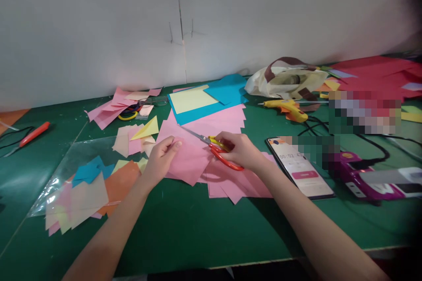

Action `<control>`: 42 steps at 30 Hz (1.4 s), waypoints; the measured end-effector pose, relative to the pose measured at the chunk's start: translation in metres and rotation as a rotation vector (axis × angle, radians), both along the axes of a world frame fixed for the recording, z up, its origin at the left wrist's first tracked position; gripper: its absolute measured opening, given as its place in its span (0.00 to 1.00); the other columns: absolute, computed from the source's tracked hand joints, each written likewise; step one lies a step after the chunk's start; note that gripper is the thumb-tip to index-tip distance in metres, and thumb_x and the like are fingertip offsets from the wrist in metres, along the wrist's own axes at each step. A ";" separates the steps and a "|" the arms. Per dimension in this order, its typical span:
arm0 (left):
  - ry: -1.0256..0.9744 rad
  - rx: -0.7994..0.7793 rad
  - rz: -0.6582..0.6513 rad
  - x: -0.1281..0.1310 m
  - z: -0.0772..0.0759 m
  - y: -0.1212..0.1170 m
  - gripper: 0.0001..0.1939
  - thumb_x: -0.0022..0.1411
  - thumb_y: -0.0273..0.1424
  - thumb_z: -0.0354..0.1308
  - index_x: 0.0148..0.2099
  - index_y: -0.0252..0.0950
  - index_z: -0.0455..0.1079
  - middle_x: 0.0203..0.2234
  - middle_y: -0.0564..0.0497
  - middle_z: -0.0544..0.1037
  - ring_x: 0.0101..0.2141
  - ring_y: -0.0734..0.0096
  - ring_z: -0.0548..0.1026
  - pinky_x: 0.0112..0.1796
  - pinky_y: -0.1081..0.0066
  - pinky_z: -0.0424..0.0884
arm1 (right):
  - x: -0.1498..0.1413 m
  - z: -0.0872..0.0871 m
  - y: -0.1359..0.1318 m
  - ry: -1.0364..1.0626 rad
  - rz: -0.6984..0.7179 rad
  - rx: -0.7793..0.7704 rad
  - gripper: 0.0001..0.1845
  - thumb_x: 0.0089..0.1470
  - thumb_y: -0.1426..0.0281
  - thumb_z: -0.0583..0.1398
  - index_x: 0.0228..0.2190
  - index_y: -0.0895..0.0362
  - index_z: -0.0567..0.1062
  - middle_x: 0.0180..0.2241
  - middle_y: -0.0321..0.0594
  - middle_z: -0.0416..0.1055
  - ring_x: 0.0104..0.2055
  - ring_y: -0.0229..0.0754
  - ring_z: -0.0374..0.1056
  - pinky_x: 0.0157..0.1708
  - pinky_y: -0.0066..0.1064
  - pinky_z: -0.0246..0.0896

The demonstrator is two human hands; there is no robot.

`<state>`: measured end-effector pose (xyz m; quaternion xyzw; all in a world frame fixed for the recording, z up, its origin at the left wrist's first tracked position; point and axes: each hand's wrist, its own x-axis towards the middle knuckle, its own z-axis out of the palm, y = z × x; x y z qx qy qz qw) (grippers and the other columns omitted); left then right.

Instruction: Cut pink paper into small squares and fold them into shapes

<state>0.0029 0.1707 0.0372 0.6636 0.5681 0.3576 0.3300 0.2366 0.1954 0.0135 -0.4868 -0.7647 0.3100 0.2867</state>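
Between thumb and fingers, my left hand pinches the edge of a pink paper sheet. My right hand is closed around the red and yellow handles of a pair of scissors. The scissor blades point left and away over the pink paper, their tips just beyond my left fingers. They look nearly closed, and whether paper lies between them is hard to tell. More pink sheets are spread loosely beneath and to the right. Behind them, a pale yellow sheet rests on blue sheets.
Paper scraps lie with a clear plastic bag at left. Behind are pink scraps and yellow-handled scissors. Rightward are a phone, yellow glue gun, purple device, cables and a cloth bag.
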 end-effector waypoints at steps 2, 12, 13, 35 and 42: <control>-0.002 0.014 0.018 0.000 -0.001 0.001 0.18 0.61 0.40 0.48 0.23 0.38 0.50 0.18 0.58 0.50 0.21 0.75 0.53 0.24 0.74 0.53 | 0.003 -0.003 0.004 -0.032 -0.156 0.028 0.16 0.43 0.59 0.62 0.31 0.56 0.71 0.21 0.35 0.66 0.22 0.36 0.59 0.22 0.27 0.52; -0.003 -0.001 0.209 -0.004 -0.004 0.002 0.16 0.63 0.42 0.46 0.28 0.38 0.57 0.20 0.57 0.56 0.23 0.72 0.59 0.26 0.73 0.57 | 0.028 -0.010 0.022 -0.247 -0.392 0.222 0.17 0.53 0.67 0.56 0.44 0.57 0.74 0.47 0.50 0.69 0.44 0.52 0.67 0.37 0.39 0.63; 0.000 -0.008 0.222 -0.004 -0.004 0.002 0.16 0.63 0.43 0.45 0.29 0.38 0.58 0.21 0.56 0.57 0.24 0.72 0.60 0.26 0.72 0.57 | 0.028 -0.009 0.021 -0.229 -0.360 0.229 0.17 0.53 0.67 0.56 0.44 0.58 0.73 0.47 0.50 0.69 0.44 0.52 0.67 0.39 0.40 0.63; -0.078 0.075 0.449 -0.005 -0.009 0.004 0.21 0.60 0.51 0.46 0.31 0.38 0.64 0.28 0.49 0.69 0.37 0.62 0.70 0.38 0.66 0.67 | -0.016 0.021 -0.030 -0.683 0.075 -0.169 0.27 0.35 0.69 0.66 0.41 0.61 0.71 0.33 0.45 0.73 0.38 0.53 0.69 0.41 0.42 0.56; -0.184 -0.067 0.580 -0.009 -0.018 0.006 0.17 0.58 0.45 0.53 0.43 0.40 0.69 0.50 0.44 0.71 0.58 0.50 0.57 0.56 0.53 0.53 | -0.009 0.021 -0.028 -0.524 0.182 -0.159 0.13 0.36 0.69 0.66 0.31 0.55 0.75 0.35 0.42 0.69 0.35 0.46 0.67 0.26 0.31 0.56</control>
